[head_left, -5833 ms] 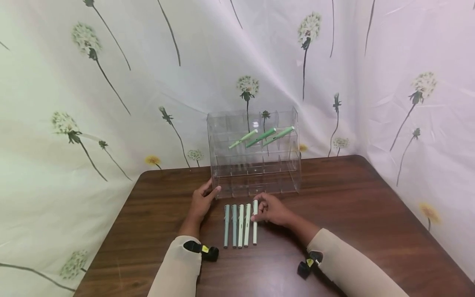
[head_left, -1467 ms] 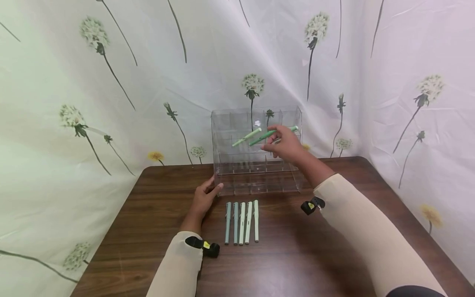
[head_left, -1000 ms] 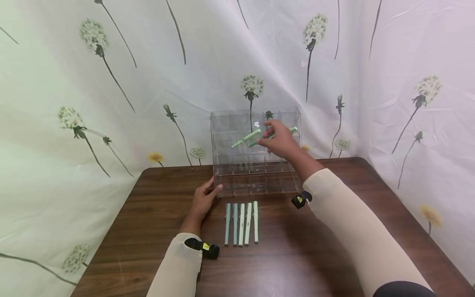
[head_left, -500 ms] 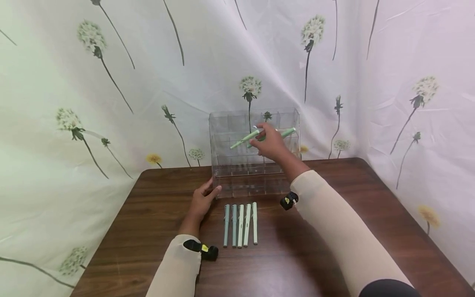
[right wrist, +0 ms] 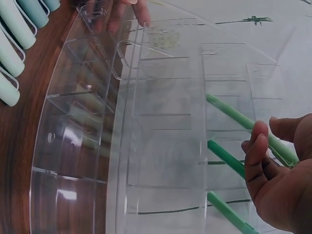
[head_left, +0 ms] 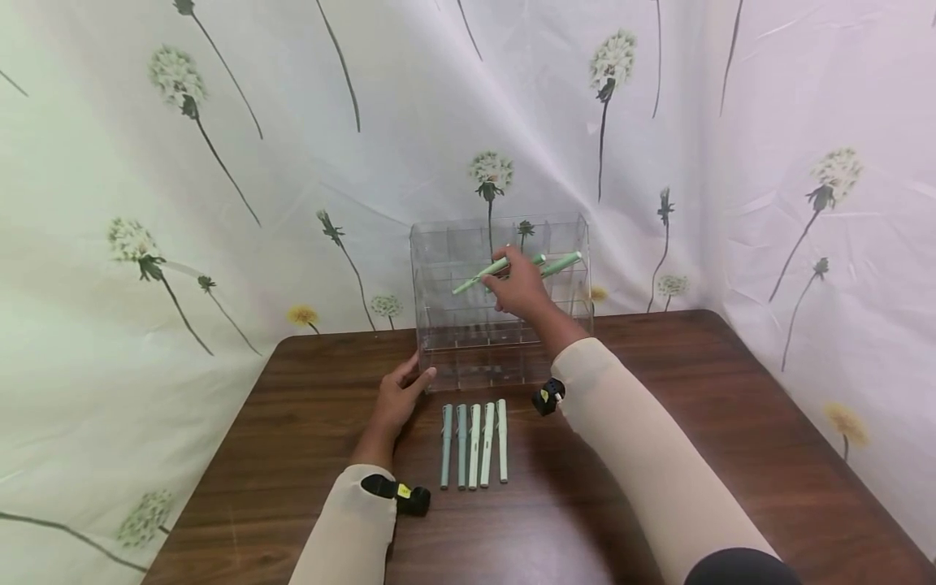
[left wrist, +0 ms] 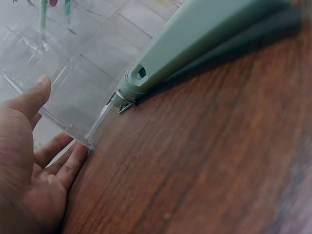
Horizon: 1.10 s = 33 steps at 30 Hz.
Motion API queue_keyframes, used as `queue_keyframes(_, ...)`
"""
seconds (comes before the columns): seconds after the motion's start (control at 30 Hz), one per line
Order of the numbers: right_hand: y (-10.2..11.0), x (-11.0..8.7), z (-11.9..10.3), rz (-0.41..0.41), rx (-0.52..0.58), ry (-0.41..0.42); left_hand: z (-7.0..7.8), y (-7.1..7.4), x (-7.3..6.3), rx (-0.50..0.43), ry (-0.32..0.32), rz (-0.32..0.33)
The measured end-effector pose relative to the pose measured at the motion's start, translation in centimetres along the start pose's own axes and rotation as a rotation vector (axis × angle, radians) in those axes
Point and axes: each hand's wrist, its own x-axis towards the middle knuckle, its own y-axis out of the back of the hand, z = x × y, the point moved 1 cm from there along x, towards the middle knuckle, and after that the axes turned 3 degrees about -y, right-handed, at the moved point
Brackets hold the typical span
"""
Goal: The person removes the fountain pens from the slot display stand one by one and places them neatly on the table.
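Right hand [head_left: 521, 284]: I see it pinch the light green pen [head_left: 471, 282], leftmost of three in the clear rack [head_left: 475, 346].
Left hand [head_left: 397, 400]: fingers extended against the rack's lower left corner.
Five pens [head_left: 474, 447]: on the bench [head_left: 307, 406], before the rack's front edge.
Risk: a brushing knuckle, I judge, could dislodge the neighbouring dark green pen [right wrist: 224, 157].

Eight pens [head_left: 474, 445], one clear organizer [head_left: 471, 345]

Free tabletop [head_left: 702, 366] right of the pen row [head_left: 474, 445], transparent rack [head_left: 475, 347] as barrier behind.
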Motion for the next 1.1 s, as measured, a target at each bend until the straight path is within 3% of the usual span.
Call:
queue_keyframes(0.33, -0.57, 0.49, 0.11, 0.129, -0.024, -0.013, 0.02, -0.04, 0.04, -0.012, -0.017, -0.005)
queue_keyframes(1.1, -0.36, 0.73, -0.02, 0.137, -0.001, -0.061, -0.09, -0.28, -0.08, -0.013, 0.001, 0.019)
